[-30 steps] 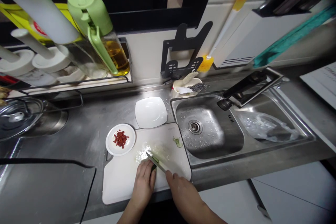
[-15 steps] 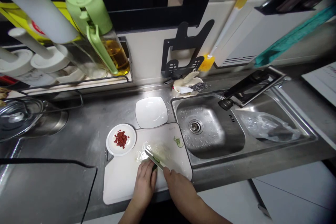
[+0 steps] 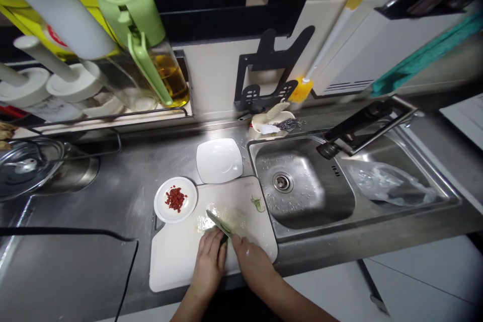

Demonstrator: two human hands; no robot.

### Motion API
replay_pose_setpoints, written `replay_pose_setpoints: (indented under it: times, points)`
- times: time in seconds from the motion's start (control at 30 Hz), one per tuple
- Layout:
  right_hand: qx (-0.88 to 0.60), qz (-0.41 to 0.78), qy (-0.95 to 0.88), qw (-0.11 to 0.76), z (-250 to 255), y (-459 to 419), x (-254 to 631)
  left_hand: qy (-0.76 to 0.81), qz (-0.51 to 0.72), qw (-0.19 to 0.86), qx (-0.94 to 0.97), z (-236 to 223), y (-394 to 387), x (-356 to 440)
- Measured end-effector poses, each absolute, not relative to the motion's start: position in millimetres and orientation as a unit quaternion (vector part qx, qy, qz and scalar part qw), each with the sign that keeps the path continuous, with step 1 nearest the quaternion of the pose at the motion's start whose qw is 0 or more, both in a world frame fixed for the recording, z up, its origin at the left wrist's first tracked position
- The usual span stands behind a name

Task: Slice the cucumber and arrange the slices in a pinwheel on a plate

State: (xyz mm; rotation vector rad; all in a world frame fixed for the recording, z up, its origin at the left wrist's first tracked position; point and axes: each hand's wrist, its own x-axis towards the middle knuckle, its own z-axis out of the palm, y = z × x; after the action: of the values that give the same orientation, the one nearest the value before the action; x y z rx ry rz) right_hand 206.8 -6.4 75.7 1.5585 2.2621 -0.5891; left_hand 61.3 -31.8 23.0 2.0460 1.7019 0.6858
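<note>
A white cutting board (image 3: 177, 256) lies on the steel counter in front of me. My left hand (image 3: 210, 261) presses down on a green vegetable (image 3: 224, 238), its fingers curled over it. My right hand (image 3: 252, 260) grips a knife (image 3: 219, 223) whose blade slants up to the left across the vegetable. Pale chopped bits (image 3: 232, 215) lie on the board beyond the blade. A green scrap (image 3: 257, 205) rests near the board's right edge.
A small round plate of chopped red pieces (image 3: 175, 199) sits left of the board, an empty square white plate (image 3: 219, 160) behind it. The sink (image 3: 302, 186) with black tap (image 3: 358, 128) is to the right, a clear bag (image 3: 388, 183) beside it. Oil bottle (image 3: 151, 55) and pot lid (image 3: 26, 166) stand at the left.
My right hand and the knife have shifted slightly left along the vegetable. My left hand has kept its hold, and the view has moved a little.
</note>
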Motion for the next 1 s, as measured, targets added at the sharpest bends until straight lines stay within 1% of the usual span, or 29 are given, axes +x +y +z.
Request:
replay_pose_setpoints:
  times: [0.17, 0.27, 0.4, 0.6, 0.73, 1.0]
  points:
    - [0.545, -0.234, 0.783, 0.187, 74, -4, 209, 0.604, 0.245, 0.196, 0.733, 25, -32, 61]
    - [0.549, -0.247, 0.778, 0.183, 78, -2, 217, 0.601, 0.248, 0.200, 0.733, 26, -32, 61]
    - [0.551, -0.245, 0.776, 0.185, 94, -8, 229, 0.601, 0.247, 0.196, 0.734, 24, -33, 60]
    - [0.544, -0.250, 0.768, 0.226, 127, -20, 235, 0.601, 0.245, 0.197, 0.735, 22, -34, 59]
    - [0.550, -0.268, 0.753, 0.242, 137, -20, 236, 0.602, 0.247, 0.194, 0.734, 21, -35, 59]
    - [0.566, -0.283, 0.740, 0.228, 138, -22, 238, 0.600, 0.245, 0.198, 0.735, 21, -35, 59]
